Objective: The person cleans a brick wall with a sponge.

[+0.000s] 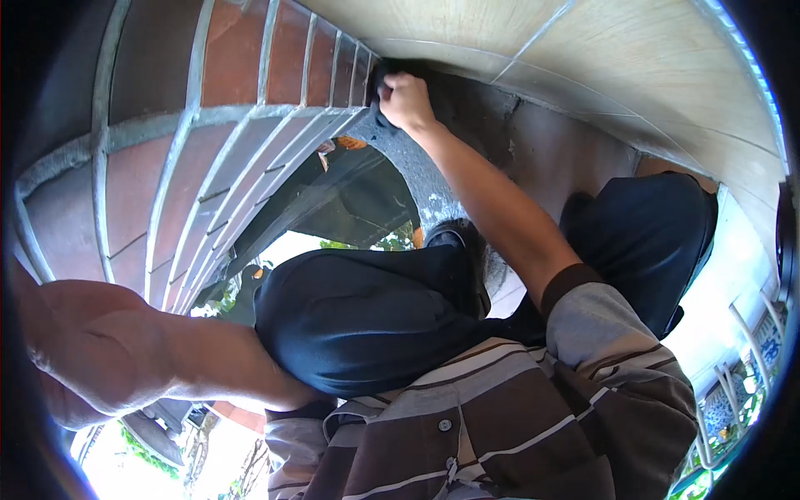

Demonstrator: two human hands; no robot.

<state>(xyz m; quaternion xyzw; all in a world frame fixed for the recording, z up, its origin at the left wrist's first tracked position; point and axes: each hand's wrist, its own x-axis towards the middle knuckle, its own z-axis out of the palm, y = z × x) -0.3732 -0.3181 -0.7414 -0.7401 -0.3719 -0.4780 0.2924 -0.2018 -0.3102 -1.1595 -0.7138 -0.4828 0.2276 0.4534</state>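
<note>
Red-brown tiles with grey joints covered the low wall (242, 58) that curved across the upper left of the head view, and pale, wood-toned floor tiles (583, 67) spread across the upper right. Between them ran a strip of grey concrete (533, 142), darker and damp-looking at its far end.

The right hand (406, 100) was stretched out on a bare forearm to that far end, right where the wall met the concrete. Its fingers (392, 83) were curled tight around a dark cloth (380, 90), which was pressed against the end of the wall; most of the cloth was hidden by the hand.

The left hand (100, 350) sat very near the camera at the left edge, its back turned to the lens, just beside the wall. Its fingers were cut off by the frame, so I could not tell whether they were open or closed, or held anything.

Lower in the view were the person's bent knees in dark trousers (358, 325) and a brown striped shirt (500, 425). Beyond the wall showed a dark roof (350, 192) and some greenery (392, 242).
</note>
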